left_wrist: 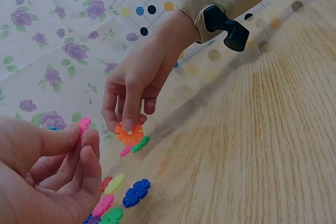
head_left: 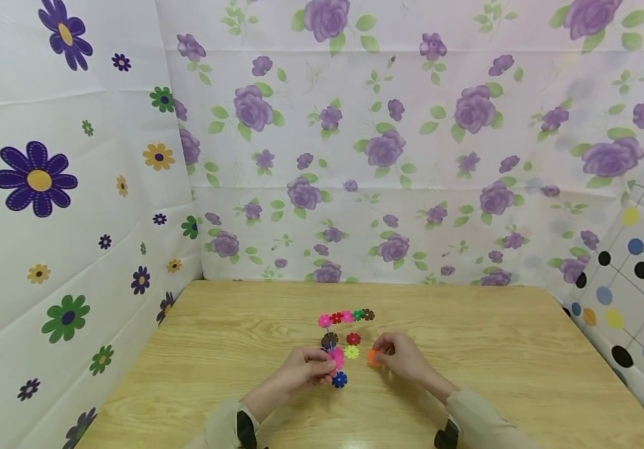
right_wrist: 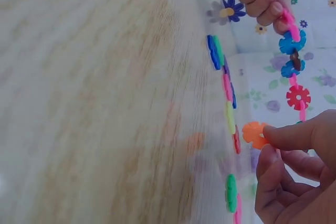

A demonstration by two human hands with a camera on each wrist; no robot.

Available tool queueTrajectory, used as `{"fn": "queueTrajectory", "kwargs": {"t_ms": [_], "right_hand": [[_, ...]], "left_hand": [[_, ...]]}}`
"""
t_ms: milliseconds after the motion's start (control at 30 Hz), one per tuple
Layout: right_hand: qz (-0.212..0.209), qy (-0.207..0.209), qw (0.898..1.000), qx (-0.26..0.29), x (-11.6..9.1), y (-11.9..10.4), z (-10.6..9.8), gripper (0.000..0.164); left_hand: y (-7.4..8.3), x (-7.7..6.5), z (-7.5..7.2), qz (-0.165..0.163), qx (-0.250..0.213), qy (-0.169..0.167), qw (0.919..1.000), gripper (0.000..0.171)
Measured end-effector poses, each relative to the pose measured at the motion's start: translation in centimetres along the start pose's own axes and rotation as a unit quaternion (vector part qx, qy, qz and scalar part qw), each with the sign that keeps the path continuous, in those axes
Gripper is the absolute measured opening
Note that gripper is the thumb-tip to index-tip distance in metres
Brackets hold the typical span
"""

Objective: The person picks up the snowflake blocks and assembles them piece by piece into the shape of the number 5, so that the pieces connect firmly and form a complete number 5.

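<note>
My left hand (head_left: 305,369) pinches a pink notched plastic disc (right_wrist: 290,23) between thumb and fingers. That disc is the end of a chain of interlocked snowflake discs: a blue disc (right_wrist: 292,42), a brown one, another blue, then pink and red (right_wrist: 298,97) discs show beyond it. To its right, my right hand (head_left: 403,357) holds a single orange disc (right_wrist: 254,134) by its edge, between thumb and fingertips. The orange disc is apart from the pink one. In the right wrist view my right thumb and fingers partly hide the chain's far part.
Loose discs lie on the wooden table (head_left: 467,349) between and below the hands: a dark blue disc (head_left: 340,379), a yellow disc (head_left: 351,352), a red disc (head_left: 353,338) and a green disc (left_wrist: 111,215) among several. Flower-printed cloth (head_left: 389,206) hangs behind the table.
</note>
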State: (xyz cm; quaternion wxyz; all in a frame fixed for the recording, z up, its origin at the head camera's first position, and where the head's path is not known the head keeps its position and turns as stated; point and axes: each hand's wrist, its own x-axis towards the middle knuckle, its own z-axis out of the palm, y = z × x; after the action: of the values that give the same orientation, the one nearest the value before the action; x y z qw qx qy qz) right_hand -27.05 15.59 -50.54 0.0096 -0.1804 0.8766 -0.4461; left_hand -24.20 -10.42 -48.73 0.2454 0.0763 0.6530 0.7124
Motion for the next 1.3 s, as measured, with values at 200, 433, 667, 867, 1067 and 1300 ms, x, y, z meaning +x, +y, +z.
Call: {"fn": "queueTrajectory", "kwargs": {"t_ms": [200, 433, 667, 867, 1067, 1300], "right_hand": [[-0.012, -0.004, 1.0, -0.004, -0.3, 0.0, -0.1, 0.007], [-0.023, 0.002, 1.0, -0.004, -0.9, -0.4, -0.4, 0.007], [-0.012, 0.001, 1.0, -0.007, -1.2, -0.4, -0.5, 0.007], [-0.008, -0.004, 1.0, -0.01, -1.4, -0.4, -0.6, 0.006], [-0.021, -0.01, 1.0, -0.011, -1.7, -0.8, -0.6, 0.005], [-0.046, -0.018, 0.999, -0.003, -1.9, -1.3, -0.4, 0.005]], "left_hand": [[-0.2, 0.1, 0.1, -0.002, 0.012, 0.009, 0.9999, 0.008], [-0.4, 0.1, 0.1, -0.005, 0.018, 0.01, 0.9998, 0.007], [-0.2, 0.1, 0.1, -0.006, 0.025, 0.011, 0.9996, 0.008], [-0.2, 0.1, 0.3, -0.006, 0.026, 0.006, 0.9996, 0.01], [-0.3, 0.2, 0.5, -0.002, 0.023, -0.007, 0.9997, 0.013], [-0.2, 0.5, 0.8, -0.002, 0.026, -0.01, 0.9996, 0.019]]}}
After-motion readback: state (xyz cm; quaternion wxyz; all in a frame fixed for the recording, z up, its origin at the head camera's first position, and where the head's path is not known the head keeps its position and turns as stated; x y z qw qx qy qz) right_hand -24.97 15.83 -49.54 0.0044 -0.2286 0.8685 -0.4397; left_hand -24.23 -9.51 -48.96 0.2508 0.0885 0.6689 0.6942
